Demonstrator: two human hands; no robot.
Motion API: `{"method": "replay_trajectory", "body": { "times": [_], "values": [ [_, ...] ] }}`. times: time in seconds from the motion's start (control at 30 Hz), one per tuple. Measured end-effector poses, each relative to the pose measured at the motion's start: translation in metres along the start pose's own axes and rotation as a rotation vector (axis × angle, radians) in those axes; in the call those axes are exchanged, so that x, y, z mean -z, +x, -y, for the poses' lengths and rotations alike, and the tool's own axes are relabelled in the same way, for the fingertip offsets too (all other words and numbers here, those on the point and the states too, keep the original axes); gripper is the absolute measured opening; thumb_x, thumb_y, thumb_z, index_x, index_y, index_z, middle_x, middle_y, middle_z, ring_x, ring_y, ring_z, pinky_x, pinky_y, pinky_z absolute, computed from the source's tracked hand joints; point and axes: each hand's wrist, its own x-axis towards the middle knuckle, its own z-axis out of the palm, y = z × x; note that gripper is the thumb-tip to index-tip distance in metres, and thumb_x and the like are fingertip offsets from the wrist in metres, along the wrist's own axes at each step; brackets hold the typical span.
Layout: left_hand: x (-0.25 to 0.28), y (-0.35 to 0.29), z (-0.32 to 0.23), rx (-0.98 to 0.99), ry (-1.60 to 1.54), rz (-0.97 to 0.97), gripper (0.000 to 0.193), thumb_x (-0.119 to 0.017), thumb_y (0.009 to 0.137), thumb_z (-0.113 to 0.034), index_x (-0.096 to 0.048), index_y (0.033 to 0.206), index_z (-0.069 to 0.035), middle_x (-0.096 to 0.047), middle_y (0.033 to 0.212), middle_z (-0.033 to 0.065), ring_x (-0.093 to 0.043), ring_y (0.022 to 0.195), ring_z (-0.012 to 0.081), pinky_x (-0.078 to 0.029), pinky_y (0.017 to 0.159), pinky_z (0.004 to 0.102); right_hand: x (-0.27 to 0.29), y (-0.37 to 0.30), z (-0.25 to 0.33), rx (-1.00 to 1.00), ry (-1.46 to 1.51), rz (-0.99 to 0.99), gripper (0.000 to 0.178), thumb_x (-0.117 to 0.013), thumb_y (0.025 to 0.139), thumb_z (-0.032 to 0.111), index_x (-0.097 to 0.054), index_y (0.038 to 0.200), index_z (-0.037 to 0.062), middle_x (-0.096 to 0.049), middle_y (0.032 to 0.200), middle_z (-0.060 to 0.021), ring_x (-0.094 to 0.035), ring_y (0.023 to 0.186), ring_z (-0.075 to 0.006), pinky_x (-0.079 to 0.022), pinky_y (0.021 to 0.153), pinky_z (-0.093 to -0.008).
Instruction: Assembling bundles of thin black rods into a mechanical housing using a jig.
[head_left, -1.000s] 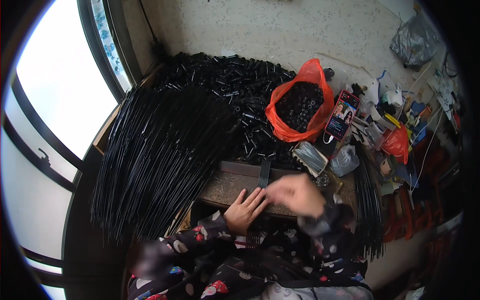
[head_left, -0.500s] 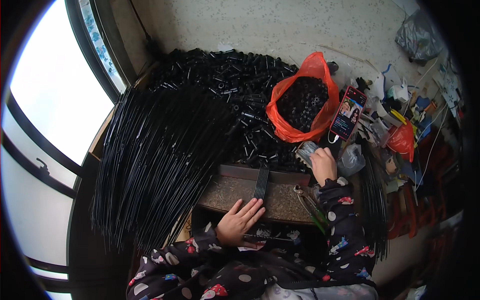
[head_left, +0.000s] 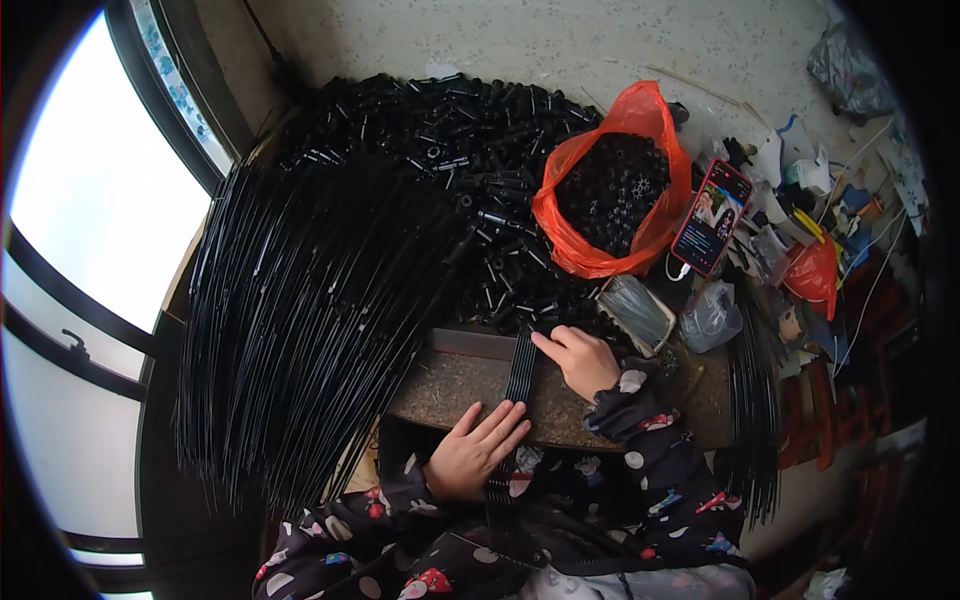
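Observation:
A flat row of thin black rods (head_left: 521,370) lies across the brown work board (head_left: 455,385), far ends against a dark metal strip (head_left: 480,344). My left hand (head_left: 474,452) rests on their near part, fingers stretched out and pressing from above. At the far ends of the rods, my right hand (head_left: 580,362) is closed, thumb and forefinger together; whatever is between them is too small to make out. Just right of this hand stands a shallow tray (head_left: 640,316) of thin, clear-looking pieces.
A large sheaf of black rods (head_left: 300,330) fills the left side. Behind the board lies a heap of black tubular parts (head_left: 440,140). A red plastic bag (head_left: 560,240) holds small black parts. A phone (head_left: 712,218), a clear bag (head_left: 711,316) and clutter stand right.
My right hand has left the tray and moved left to the rods' far ends. My left hand stays on the rods. The green-handled pliers are now out of sight near my right arm.

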Motion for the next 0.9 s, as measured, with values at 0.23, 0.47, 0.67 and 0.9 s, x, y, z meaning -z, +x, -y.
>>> {"method": "replay_trajectory", "body": {
  "times": [0.23,0.47,0.67,0.9],
  "values": [
    [-0.002,0.001,0.001,-0.015,-0.016,0.008,0.088,-0.055,0.070,-0.050,-0.025,0.137,-0.002,-0.021,0.144,0.0171,-0.019,0.134,0.0290,-0.015,0.106,0.0473,0.006,-0.008,-0.008,-0.225,0.144,-0.054,0.019,-0.052,0.077,0.001,-0.062,0.093,0.0040,-0.055,0.080,-0.0095,-0.059,0.073,-0.0285,-0.048,0.062,-0.0358],
    [0.003,0.001,0.000,-0.008,0.051,0.024,0.083,-0.050,0.075,-0.055,-0.028,0.136,-0.002,-0.024,0.143,0.0161,-0.021,0.134,0.0265,-0.017,0.105,0.0462,0.003,-0.010,-0.006,-0.223,0.105,-0.027,0.015,-0.053,0.076,0.002,-0.062,0.089,0.0028,-0.054,0.078,-0.0087,-0.058,0.074,-0.0276,-0.048,0.062,-0.0359],
    [0.000,0.000,0.000,-0.015,-0.023,0.008,0.089,-0.056,0.069,-0.047,-0.024,0.137,-0.002,-0.020,0.144,0.0174,-0.020,0.134,0.0293,-0.015,0.106,0.0469,0.006,-0.009,-0.009,-0.178,0.120,-0.010,0.015,-0.054,0.075,0.001,-0.062,0.089,0.0027,-0.054,0.078,-0.0093,-0.058,0.074,-0.0277,-0.048,0.063,-0.0361],
    [-0.002,-0.001,0.001,-0.015,-0.015,0.013,0.090,-0.057,0.068,-0.050,-0.024,0.138,-0.002,-0.021,0.144,0.0173,-0.020,0.134,0.0291,-0.016,0.105,0.0464,0.003,-0.008,-0.009,-0.198,0.169,-0.012,0.014,-0.054,0.076,0.001,-0.062,0.089,0.0023,-0.055,0.079,-0.0097,-0.058,0.074,-0.0292,-0.047,0.062,-0.0370]
  ]
}}
